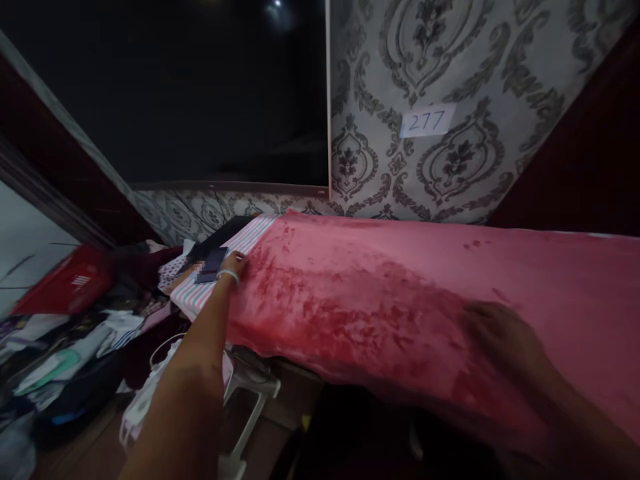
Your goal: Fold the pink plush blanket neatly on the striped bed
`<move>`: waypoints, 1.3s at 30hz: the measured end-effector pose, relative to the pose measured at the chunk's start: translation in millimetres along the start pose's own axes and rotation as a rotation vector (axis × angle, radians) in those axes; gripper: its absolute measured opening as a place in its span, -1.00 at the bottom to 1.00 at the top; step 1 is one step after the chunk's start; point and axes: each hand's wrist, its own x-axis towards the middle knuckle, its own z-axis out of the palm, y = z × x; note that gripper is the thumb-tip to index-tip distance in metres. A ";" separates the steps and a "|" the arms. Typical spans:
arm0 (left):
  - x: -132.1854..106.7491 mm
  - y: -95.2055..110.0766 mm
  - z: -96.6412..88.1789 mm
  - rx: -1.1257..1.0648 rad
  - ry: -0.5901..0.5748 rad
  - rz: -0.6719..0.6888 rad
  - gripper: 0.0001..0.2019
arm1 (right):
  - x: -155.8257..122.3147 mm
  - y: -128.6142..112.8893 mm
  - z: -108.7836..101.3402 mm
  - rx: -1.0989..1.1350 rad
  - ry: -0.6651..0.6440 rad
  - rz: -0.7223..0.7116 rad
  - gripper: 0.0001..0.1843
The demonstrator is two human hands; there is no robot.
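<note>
Patterned wallpaper (pixel 415 73) backs a pink cloth (pixel 370 280) — left hand (pixel 237 264) at its left edge, right hand (pixel 495 327) blurred over it; whether either grips, I can't tell.

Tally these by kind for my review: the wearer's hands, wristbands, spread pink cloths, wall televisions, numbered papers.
Left hand and right hand: 2
Wristband: 1
Spread pink cloth: 1
Television: 1
Numbered paper: 1
Total: 6

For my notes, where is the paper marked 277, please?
The paper is upper right in the head view, on the wallpaper right of the television, above the pink cloth.
</note>
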 end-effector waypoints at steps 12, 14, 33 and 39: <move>31.1 -0.6 -8.6 -0.353 -0.342 0.154 -0.66 | 70.5 -59.7 96.7 0.077 -0.209 -0.172 -0.86; 32.6 -3.8 -8.6 -0.402 -0.348 0.149 -0.60 | 66.5 -58.0 98.3 0.074 -0.187 -0.168 -0.87; 3.2 14.7 -45.6 -0.711 -0.317 0.068 -0.53 | 57.1 -64.7 95.6 -0.041 -0.072 -0.200 -0.80; 6.6 19.0 -51.4 -0.472 -0.294 0.147 -0.63 | 56.9 -71.6 88.3 0.061 0.013 -0.134 -0.77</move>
